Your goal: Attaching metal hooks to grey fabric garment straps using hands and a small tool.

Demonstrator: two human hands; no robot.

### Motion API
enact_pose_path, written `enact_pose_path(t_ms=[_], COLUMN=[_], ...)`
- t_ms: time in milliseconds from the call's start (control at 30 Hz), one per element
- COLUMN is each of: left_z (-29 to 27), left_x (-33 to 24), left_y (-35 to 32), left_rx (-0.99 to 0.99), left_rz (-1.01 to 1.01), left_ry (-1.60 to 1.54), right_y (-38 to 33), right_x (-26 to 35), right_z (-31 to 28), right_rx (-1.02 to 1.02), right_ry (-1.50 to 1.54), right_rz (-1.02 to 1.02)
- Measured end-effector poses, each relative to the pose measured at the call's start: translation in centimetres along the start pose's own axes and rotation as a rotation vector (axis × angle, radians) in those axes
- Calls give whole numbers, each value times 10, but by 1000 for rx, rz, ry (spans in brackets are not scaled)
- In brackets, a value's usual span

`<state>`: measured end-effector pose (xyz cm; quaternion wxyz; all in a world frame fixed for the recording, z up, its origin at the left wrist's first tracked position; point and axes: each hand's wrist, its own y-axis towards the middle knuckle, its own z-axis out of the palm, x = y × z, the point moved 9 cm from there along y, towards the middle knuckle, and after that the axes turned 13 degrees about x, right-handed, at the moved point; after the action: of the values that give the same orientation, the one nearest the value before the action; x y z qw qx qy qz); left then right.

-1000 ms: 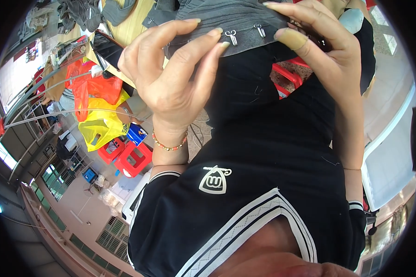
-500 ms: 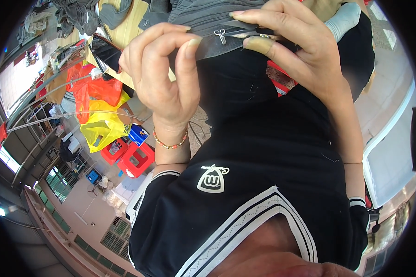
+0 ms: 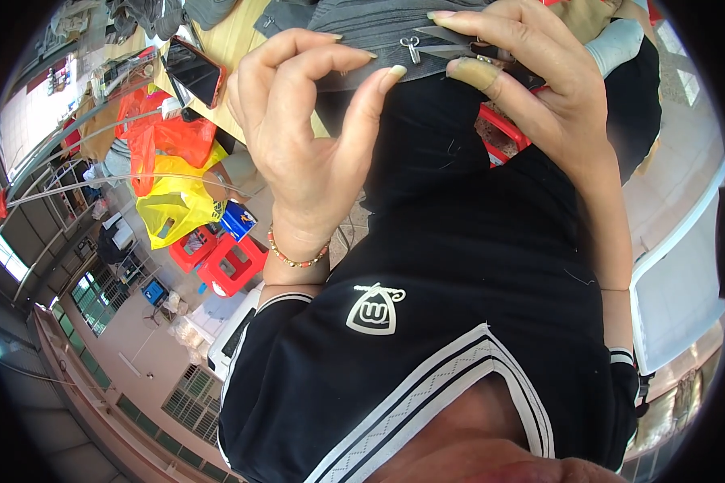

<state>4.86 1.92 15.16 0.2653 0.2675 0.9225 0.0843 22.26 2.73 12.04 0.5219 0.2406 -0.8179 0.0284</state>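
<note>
My right hand (image 3: 540, 80) grips a pair of thread snips (image 3: 453, 35), whose two blades point left and stand apart. A yellowish covering wraps the thumb of that hand. Just at the blade tips, a small silver metal hook (image 3: 412, 50) sits on the band of a grey pleated garment (image 3: 362, 20) lying over my lap. To the left, my left hand (image 3: 306, 121) is raised near the garment's edge, thumb and forefinger apart and nothing visible between them. A beaded bracelet circles its wrist.
On the wooden table (image 3: 232, 36) at the upper left lie a phone (image 3: 195, 71) and grey cloth pieces. Red and yellow plastic bags (image 3: 173, 209) hang beyond it, above red stools (image 3: 234, 266). A white bin (image 3: 677, 282) stands at the right.
My left thumb and forefinger have parted from the garment's edge. The snips, the hook and my right hand have shifted slightly right in view, and more of the grey garment shows.
</note>
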Motion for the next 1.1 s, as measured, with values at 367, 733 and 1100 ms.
enact_pose_path(t_ms=[367, 733, 1100], left_z=[3, 11, 17], left_x=[-7, 2, 5], left_y=[10, 10, 6], left_rx=[54, 21, 3], left_rz=[23, -28, -29], left_ry=[58, -214, -300], right_y=[0, -1, -1], right_x=[6, 5, 3], right_z=[-4, 0, 1], right_rx=[-47, -57, -117], right_ry=[-74, -130, -113], right_rz=[-61, -108, -129])
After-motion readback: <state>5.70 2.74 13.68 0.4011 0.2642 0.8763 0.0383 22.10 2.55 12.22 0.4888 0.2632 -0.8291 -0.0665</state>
